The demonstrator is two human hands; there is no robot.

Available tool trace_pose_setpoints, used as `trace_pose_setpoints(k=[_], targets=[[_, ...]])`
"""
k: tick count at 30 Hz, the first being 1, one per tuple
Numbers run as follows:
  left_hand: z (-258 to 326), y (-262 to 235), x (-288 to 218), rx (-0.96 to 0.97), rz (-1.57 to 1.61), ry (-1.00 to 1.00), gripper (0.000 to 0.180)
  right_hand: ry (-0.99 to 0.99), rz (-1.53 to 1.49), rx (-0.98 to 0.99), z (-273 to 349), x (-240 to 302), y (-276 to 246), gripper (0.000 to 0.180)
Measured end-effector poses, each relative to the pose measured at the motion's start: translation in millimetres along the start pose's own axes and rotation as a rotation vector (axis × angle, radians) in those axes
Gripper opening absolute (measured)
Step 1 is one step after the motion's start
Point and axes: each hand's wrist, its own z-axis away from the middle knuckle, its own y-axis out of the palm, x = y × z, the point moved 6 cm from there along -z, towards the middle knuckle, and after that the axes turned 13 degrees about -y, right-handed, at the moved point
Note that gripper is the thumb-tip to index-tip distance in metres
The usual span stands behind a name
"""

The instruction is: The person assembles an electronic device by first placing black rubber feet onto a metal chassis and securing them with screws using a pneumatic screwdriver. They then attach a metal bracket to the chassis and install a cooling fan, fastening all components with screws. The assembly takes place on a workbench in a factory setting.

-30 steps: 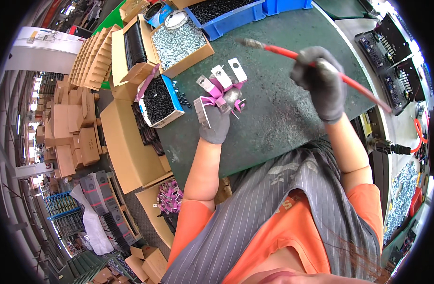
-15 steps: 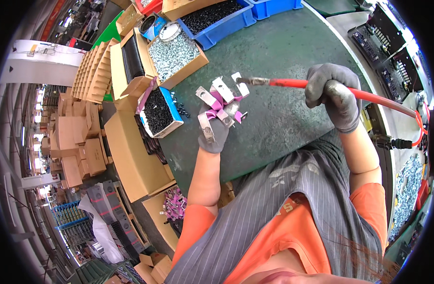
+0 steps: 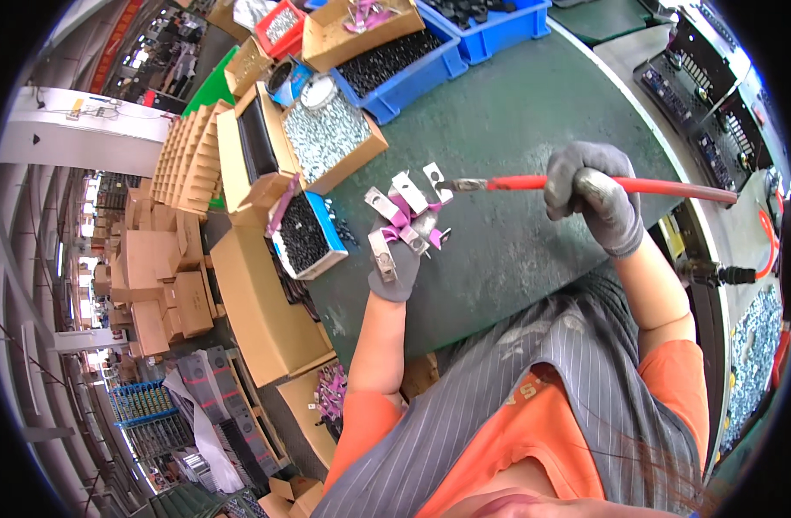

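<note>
Metal brackets (image 3: 410, 207) partly hide the gloved left hand (image 3: 393, 269).

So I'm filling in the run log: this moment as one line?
left hand: holds metal tabs | right hand: grips red cable | cable end at tabs

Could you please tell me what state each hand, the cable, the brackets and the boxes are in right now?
Left hand: gloved, shut on brackets.
Brackets: fanned out above the glove, purple pieces between them.
Right hand: gloved, shut on cable.
Cable: red, level, metal tip touching a bracket.
Screw box: open, full.
Blue bin: open, holds dark parts.
Small box: open, tilted, holds black parts.
</note>
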Motion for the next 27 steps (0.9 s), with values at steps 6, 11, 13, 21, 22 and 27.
trace_pose_setpoints(k=[6, 11, 13, 21, 22, 27], targets=[[-95.3, -20.8, -11.8, 0.121, -0.071, -0.255, 0.036, 0.040, -0.228, -0.407, 18.7, -56.6, -45.0, 0.034], [-246.1, -57.2, 1.0, -0.053, -0.139, -0.319, 0.013, 0.227, -0.441, -0.462, 62.7, -99.1, -29.0, 0.031], [-289.3, -53.2, -16.0, -0.212, 0.050, -0.378, 0.019, 0.284, -0.405, -0.428, 73.9, -107.2, -29.3, 0.030], [-375.5, -27.5, 15.4, -0.050, -0.972, -0.302, 0.049, 0.282, -0.489, -0.415, 74.2, -110.9, -31.7, 0.029], [-364.7, -20.9, 13.2, 0.024, -1.008, -0.327, 0.044, 0.274, -0.488, -0.410, 73.7, -110.9, -32.4, 0.029], [-336.8, -22.6, 0.6, -0.052, -0.921, -0.383, 0.035, 0.302, -0.482, -0.406, 73.5, -111.0, -31.0, 0.029]])
